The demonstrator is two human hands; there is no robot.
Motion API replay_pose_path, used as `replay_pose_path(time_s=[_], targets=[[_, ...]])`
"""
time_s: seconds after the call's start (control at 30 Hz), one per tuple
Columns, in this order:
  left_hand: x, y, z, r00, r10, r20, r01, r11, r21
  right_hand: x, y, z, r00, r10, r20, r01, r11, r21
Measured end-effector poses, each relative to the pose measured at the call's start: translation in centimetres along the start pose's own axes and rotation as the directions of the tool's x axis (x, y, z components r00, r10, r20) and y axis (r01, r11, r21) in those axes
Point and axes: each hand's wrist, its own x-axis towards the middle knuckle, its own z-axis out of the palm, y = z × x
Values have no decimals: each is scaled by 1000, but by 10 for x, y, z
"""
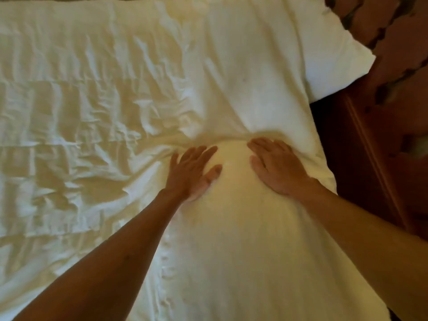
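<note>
A white bed sheet lies over a bed and fills most of the head view. My left hand presses flat on it at the centre, fingers straight and pointing away from me. My right hand lies flat on the sheet a little to the right, fingers straight as well. Just beyond both sets of fingertips the cloth is bunched into a ridge. Between and below my hands the sheet is smooth.
The wrinkled part of the sheet covers the left half. A white pillow lies at the upper right. Past the bed's right edge stand dark wooden furniture and patterned reddish carpet.
</note>
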Motion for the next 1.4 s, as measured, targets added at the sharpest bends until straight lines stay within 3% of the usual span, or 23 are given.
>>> replay_pose_path(time_s=[0.07,0.23,0.5,0.63,0.73,0.83,0.9,0.97,1.03,1.1,1.17,1.23,1.27,1.33,1.37,1.4], targets=[[28,-21,4,994,-41,100,44,999,-26,5,34,13,999,46,-24,-45,999,17],[86,-63,16,975,3,223,5,999,-35,21,92,39,998,-45,-34,51,976,212],[158,-91,42,994,61,-88,-47,987,151,52,145,59,973,-228,-39,231,954,193],[176,-95,42,987,48,-156,-24,988,150,63,158,59,958,-283,-38,286,947,146],[180,-86,40,985,-10,-175,45,979,199,66,165,58,954,-296,-46,297,955,4],[191,-73,20,989,-144,-34,148,964,223,62,159,49,974,-228,-18,223,965,-140],[190,-58,0,967,-219,127,202,970,136,53,148,41,989,-151,0,148,967,-208],[170,-36,-16,960,-216,181,223,975,-22,48,128,25,999,17,-35,-23,982,-188],[116,-7,-23,974,-182,133,203,965,-165,46,92,1,950,296,-96,-301,952,-50],[45,19,-20,987,-117,-108,88,966,-244,31,46,-17,877,448,-174,-452,892,17],[-23,31,-8,955,-43,-293,-34,967,-254,-9,2,-11,906,382,-183,-369,924,101],[-75,24,17,962,-29,-271,-18,986,-168,-60,-20,11,937,332,-109,-319,940,125],[-90,17,29,974,-72,-215,40,988,-149,-76,-16,18,906,417,-77,-411,908,86],[-97,4,39,968,-206,-143,176,964,-201,-74,-8,17,725,689,-7,-686,722,94],[-93,3,39,955,-272,-116,237,938,-252,-67,-13,10,644,765,21,-764,641,76],[-86,5,34,936,-338,-100,295,905,-306,-57,-25,2,624,781,20,-781,622,57]])
